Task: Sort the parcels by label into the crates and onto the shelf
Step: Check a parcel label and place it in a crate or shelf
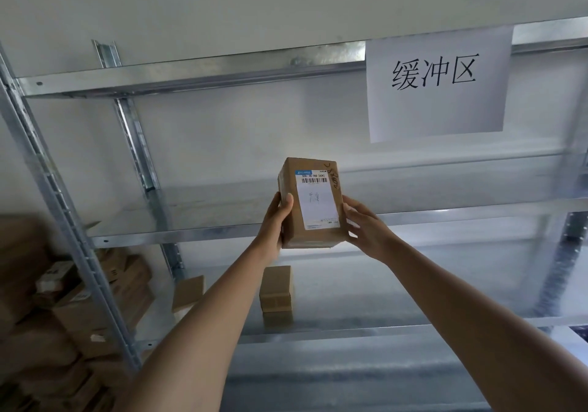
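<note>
Frame centre: left hand [276, 220] and right hand [362, 225] are gripping the small parcel [310, 203] by opposite sides before the shelf [191, 236]. Probably light, stiff cardboard; side grip is sufficing.

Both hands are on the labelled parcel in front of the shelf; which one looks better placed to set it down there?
Probably the left hand: its thumb wraps the parcel, while the right hand only steadies the other edge with its fingers.
</note>
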The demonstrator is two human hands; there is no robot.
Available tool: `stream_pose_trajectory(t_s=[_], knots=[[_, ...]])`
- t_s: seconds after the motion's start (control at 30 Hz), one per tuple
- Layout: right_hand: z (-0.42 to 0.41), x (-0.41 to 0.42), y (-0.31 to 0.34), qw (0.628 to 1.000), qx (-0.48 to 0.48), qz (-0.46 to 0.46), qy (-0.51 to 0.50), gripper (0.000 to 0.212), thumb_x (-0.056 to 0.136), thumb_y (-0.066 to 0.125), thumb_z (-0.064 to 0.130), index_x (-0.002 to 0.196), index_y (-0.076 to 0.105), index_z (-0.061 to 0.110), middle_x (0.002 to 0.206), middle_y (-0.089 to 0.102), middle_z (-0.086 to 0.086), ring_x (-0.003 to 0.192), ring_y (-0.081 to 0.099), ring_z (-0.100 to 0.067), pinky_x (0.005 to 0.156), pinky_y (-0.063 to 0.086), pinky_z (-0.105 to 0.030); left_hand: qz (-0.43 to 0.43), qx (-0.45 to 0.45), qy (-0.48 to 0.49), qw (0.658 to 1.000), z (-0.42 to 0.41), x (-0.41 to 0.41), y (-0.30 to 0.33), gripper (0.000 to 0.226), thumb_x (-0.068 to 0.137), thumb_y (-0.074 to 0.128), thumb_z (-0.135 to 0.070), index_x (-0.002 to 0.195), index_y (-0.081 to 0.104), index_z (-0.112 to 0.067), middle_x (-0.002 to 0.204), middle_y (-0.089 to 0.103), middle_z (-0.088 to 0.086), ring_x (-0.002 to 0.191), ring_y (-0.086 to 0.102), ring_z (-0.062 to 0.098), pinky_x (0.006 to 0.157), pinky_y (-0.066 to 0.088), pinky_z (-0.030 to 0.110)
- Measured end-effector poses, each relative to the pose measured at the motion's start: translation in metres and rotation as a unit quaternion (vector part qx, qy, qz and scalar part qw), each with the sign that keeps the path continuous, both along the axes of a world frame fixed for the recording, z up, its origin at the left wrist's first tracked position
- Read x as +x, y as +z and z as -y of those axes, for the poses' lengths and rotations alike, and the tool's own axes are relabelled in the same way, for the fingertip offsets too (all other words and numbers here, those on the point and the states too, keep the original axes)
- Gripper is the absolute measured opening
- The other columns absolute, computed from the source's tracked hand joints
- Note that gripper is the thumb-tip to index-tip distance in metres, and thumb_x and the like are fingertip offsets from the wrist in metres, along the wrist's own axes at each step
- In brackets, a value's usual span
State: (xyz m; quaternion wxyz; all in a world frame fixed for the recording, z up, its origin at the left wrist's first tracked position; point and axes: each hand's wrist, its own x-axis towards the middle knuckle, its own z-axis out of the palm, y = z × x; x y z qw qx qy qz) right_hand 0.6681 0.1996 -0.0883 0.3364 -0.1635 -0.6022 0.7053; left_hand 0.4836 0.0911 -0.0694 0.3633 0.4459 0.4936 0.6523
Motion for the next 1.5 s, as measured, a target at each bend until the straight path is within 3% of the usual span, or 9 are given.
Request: stream_pose_trajectory(t_s=[0.2,0.3,0.53,0.67,0.8,1.0,1.2,1.37,1.5], knots=[[-0.005,-0.004,-0.003,1.000,-0.014,-0.024,0.014,0.048,0.097,0.056,0.034,0.144,0.046,0.035,0.143,0.053,-0.006,0.133,0.045,-0.037,0.099,0.050,-0.055,-0.048,-0.017,-0.004,0.999,-0.005,-0.009,0.001,0.066,0.082,0.065,-0.052,0.143,0.045,-0.035,0.129,0.064,-0.007,0.122,0.057,0.018,0.101,0.049,0.045],[-0.005,-0.005,0.000,1.000,-0.009,-0.019,0.007,0.044,0.100,0.053,0.034,0.143,0.046,0.038,0.141,0.055,-0.003,0.130,0.047,-0.033,0.094,0.054,-0.046,-0.027,-0.004,0.012,1.000,-0.005,-0.010,0.003,0.069,0.082,0.069,-0.049,0.145,0.042,-0.037,0.127,0.065,-0.005,0.120,0.059,0.021,0.100,0.050,0.049],[-0.016,0.001,0.001,0.999,-0.039,-0.003,-0.016,0.076,0.082,0.075,0.043,0.147,0.034,0.043,0.139,0.056,-0.008,0.128,0.052,-0.036,0.106,0.043,-0.057,-0.014,-0.001,0.007,1.000,-0.015,-0.007,-0.001,0.054,0.091,0.060,-0.045,0.143,0.045,-0.038,0.125,0.067,-0.002,0.120,0.059,0.024,0.097,0.052,0.050],[-0.015,0.013,0.001,1.000,0.008,0.011,0.001,0.051,0.096,0.059,0.042,0.144,0.043,0.043,0.142,0.054,-0.005,0.131,0.050,-0.033,0.107,0.044,-0.055,-0.023,-0.004,-0.023,0.999,-0.019,0.001,0.003,0.041,0.098,0.052,-0.040,0.138,0.048,-0.042,0.117,0.069,-0.007,0.112,0.061,0.017,0.085,0.058,0.040],[-0.015,0.029,0.002,1.000,0.010,0.010,-0.027,0.050,0.095,0.059,0.041,0.143,0.044,0.044,0.140,0.056,-0.002,0.132,0.049,-0.032,0.109,0.042,-0.055,-0.052,0.004,-0.045,0.998,-0.028,0.017,0.005,0.039,0.100,0.046,-0.043,0.139,0.048,-0.041,0.126,0.065,-0.003,0.121,0.058,0.023,0.097,0.052,0.051],[-0.010,0.070,0.003,0.996,0.023,0.016,-0.086,0.042,0.098,0.055,0.038,0.140,0.049,0.043,0.137,0.058,-0.003,0.129,0.051,-0.033,0.105,0.045,-0.054,-0.072,-0.014,-0.089,0.993,-0.042,0.049,0.007,0.040,0.086,0.052,-0.055,0.125,0.055,-0.050,0.122,0.067,-0.003,0.120,0.057,0.023,0.102,0.047,0.053],[0.000,0.119,-0.001,0.988,0.019,0.025,-0.153,0.044,0.095,0.058,0.043,0.138,0.051,0.045,0.136,0.058,-0.004,0.128,0.051,-0.032,0.105,0.046,-0.054,-0.070,-0.022,-0.150,0.986,-0.061,0.092,0.005,0.030,0.087,0.054,-0.055,0.117,0.057,-0.053,0.120,0.067,-0.006,0.121,0.056,0.024,0.103,0.045,0.056],[0.009,0.167,-0.005,0.979,0.012,0.041,-0.198,0.048,0.089,0.060,0.049,0.136,0.050,0.048,0.135,0.060,-0.001,0.128,0.052,-0.030,0.105,0.047,-0.051,-0.070,-0.025,-0.197,0.978,-0.077,0.133,-0.004,0.039,0.094,0.052,-0.052,0.133,0.051,-0.046,0.123,0.066,-0.004,0.123,0.055,0.025,0.102,0.047,0.054],[0.019,0.205,-0.008,0.973,0.009,0.048,-0.226,0.057,0.083,0.068,0.054,0.136,0.049,0.050,0.135,0.059,0.000,0.128,0.053,-0.030,0.101,0.050,-0.048,-0.073,-0.025,-0.235,0.969,-0.085,0.170,-0.009,0.035,0.097,0.049,-0.049,0.131,0.052,-0.045,0.119,0.068,-0.007,0.119,0.058,0.021,0.103,0.046,0.054]])
